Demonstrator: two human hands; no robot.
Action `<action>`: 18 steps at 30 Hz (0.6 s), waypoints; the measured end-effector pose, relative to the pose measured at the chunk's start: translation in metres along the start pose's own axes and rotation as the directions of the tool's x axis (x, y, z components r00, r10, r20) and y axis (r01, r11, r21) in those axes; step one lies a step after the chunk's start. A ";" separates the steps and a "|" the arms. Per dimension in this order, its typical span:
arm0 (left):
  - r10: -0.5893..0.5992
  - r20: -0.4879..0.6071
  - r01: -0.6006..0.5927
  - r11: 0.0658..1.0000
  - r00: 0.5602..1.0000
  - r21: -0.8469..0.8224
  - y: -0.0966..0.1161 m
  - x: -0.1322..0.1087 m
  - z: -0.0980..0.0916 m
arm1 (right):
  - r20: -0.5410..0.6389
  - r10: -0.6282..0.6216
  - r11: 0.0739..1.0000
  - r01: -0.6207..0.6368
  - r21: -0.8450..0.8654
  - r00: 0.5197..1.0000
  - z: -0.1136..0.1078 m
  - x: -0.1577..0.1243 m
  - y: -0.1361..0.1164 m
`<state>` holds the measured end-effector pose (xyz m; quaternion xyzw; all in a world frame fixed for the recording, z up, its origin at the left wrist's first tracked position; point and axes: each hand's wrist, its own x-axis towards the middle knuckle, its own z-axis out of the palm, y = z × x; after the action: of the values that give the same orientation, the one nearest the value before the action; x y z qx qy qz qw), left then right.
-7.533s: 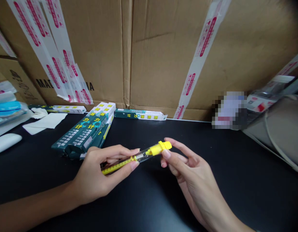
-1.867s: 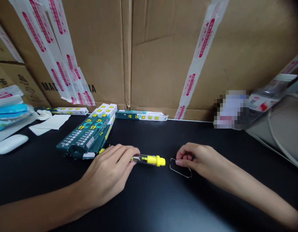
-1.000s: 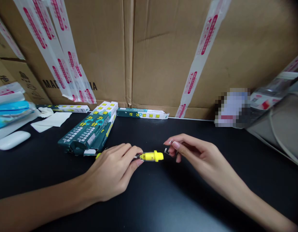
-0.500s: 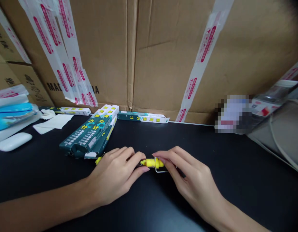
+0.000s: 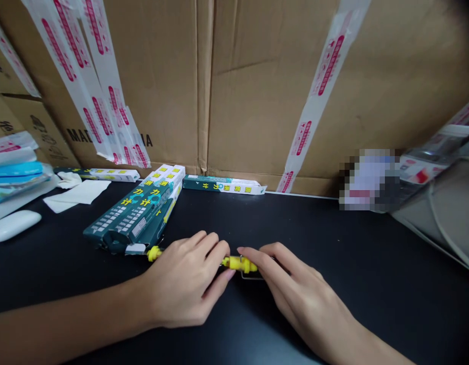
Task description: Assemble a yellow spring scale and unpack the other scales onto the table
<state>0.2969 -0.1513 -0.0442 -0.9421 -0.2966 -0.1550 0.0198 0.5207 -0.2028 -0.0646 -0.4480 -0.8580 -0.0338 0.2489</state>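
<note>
A slim tube-shaped tool with yellow ends [image 5: 236, 263] lies on the black table [image 5: 333, 253]. My left hand [image 5: 185, 281] covers its body with fingers curled over it, pressing it to the table; its yellow tail [image 5: 154, 253] sticks out at the left. My right hand [image 5: 295, 299] pinches a thin metal wire loop [image 5: 253, 276] against the tool's yellow tip. Most of the loop is hidden under my fingers.
Several green and white long boxes [image 5: 139, 213] lie left of my hands, one more [image 5: 223, 183] at the back. Taped cardboard cartons [image 5: 238, 86] wall the rear. A white mouse [image 5: 12, 224], papers [image 5: 78, 191] and blue packs [image 5: 14, 175] sit at left; a grey bag [image 5: 447, 208] at right.
My right hand picked the wire loop up from the table and carried it left to the tool's yellow tip. My left hand laid the tool down and keeps it there.
</note>
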 end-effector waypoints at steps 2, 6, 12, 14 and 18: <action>-0.009 -0.032 0.008 1.000 0.999 -0.007 0.000 0.000 0.001 | 0.005 0.024 0.999 -0.024 0.031 1.000 0.000 0.001 0.000; 0.011 -0.109 -0.004 0.998 0.994 0.065 -0.001 -0.001 0.003 | -0.003 0.037 0.999 -0.037 0.038 0.999 -0.001 0.002 -0.001; 0.053 -0.159 -0.030 0.989 0.986 0.145 -0.003 -0.002 0.006 | -0.019 0.038 0.998 -0.037 0.042 0.999 0.000 0.004 -0.003; 0.070 -0.165 -0.042 0.985 0.984 0.165 -0.003 -0.002 0.006 | -0.023 0.036 0.999 -0.035 0.039 0.999 0.001 0.004 -0.003; 0.103 -0.177 -0.068 0.979 0.979 0.192 -0.003 -0.002 0.006 | -0.008 0.022 1.000 -0.023 -0.016 1.000 0.002 0.001 -0.003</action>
<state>0.2950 -0.1495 -0.0509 -0.9294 -0.2658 -0.2131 0.1417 0.5171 -0.2037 -0.0655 -0.4594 -0.8516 -0.0396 0.2492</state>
